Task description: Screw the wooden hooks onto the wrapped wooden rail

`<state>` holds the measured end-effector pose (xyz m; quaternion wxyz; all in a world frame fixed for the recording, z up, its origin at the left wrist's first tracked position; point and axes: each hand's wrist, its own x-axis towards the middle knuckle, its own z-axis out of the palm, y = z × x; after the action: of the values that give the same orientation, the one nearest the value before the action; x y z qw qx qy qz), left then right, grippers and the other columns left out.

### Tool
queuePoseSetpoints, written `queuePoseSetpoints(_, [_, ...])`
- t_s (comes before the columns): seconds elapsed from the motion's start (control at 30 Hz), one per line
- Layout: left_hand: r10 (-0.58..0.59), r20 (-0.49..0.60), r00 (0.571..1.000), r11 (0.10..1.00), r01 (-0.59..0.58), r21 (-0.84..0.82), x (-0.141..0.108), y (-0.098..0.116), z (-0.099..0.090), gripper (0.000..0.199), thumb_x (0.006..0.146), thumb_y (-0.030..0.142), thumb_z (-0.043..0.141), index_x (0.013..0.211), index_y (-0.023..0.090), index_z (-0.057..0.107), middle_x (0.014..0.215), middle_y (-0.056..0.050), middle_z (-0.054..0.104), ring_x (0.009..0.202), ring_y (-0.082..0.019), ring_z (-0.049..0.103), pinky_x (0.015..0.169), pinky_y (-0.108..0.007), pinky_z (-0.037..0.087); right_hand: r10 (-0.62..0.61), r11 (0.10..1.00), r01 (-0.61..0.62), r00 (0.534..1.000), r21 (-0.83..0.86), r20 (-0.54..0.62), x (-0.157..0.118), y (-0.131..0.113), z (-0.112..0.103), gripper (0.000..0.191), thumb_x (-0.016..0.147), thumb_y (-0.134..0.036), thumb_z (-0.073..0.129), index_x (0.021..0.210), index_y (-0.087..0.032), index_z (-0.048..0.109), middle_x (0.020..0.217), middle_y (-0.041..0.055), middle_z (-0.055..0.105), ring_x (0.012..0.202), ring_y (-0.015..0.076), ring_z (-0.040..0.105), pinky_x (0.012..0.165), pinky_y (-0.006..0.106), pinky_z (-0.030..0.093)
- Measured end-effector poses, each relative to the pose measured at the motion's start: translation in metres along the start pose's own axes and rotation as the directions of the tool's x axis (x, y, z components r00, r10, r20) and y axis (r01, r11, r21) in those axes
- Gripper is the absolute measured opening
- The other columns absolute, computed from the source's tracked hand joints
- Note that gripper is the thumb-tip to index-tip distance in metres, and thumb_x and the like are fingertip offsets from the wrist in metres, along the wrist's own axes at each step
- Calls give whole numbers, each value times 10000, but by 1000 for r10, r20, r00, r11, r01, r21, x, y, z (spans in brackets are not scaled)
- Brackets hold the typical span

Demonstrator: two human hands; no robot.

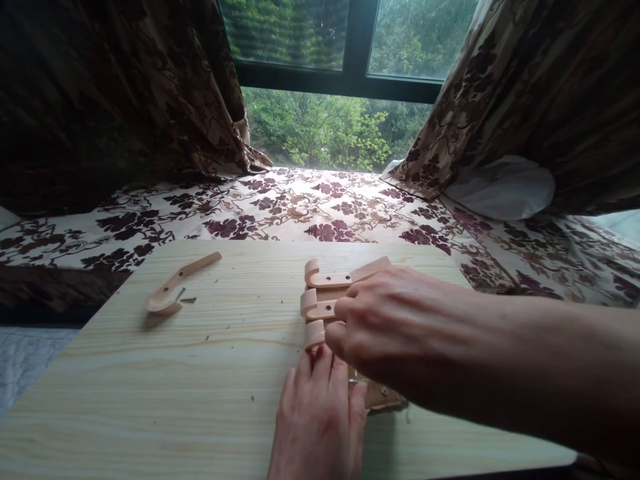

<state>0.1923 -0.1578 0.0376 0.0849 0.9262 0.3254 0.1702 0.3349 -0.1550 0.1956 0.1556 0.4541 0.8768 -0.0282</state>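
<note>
Several pale wooden hooks lie side by side across a brown board, their curled ends to the left. Dark screw heads show in the far hook and the middle hook. My left hand presses its fingertips against the curled end of the near hook, its thumb down by the board. Over the hooks, my right hand is closed in a fist; whatever is in it is hidden. A small shiny metal piece shows between my hands, too small to name.
A loose wooden hook rests on the left of the pale wood table, with screws beside it. Dark crumbs are scattered about. Beyond the table lie a floral-covered ledge, curtains and a window.
</note>
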Motion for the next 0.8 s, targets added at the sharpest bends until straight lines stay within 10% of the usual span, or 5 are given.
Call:
queuePoseSetpoints(0.23, [133,-69,989,983,-123,138,-8,-10,10,456,909,280,378,1328,101,404,1319,-167,513,1138,-288,544,820,-408,531,137,989,-136,990,-61,12,6,5,-5,198,726,-55,587,624,-202,502,484,-64,351,365,93,258,330,279,206])
queuePoseSetpoints(0.8, [199,-90,976,954,-171,248,-9,-12,11,420,893,275,402,1266,99,479,1296,-141,544,1044,-263,601,797,-363,547,10,998,-17,992,61,125,-1,15,-15,119,814,-77,582,805,-194,604,620,-53,559,491,96,360,419,263,272])
